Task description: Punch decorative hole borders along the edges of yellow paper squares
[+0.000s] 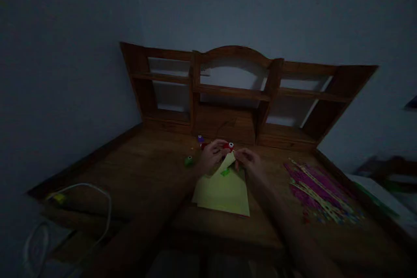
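Observation:
My left hand (211,155) and my right hand (250,159) meet over a stack of yellow paper sheets (223,195). Between them a narrow pale-yellow paper strip (226,163) slants up, its top end pinched by the fingers of both hands. On the sheets just below the strip lies a small bright green piece (225,172), too blurred to name. Right behind the fingers shows a red object with a white ring (231,145), partly hidden by my hands. A similar green object (188,161) sits left of my left hand, and a purple one (200,138) farther back.
A wooden shelf unit (228,91) rises along the desk's back edge. On the right lies a spread of magenta and pale-yellow patterned strips (316,189). A white cable (109,204) loops at the front left. Papers (374,191) lie beyond the desk's right edge.

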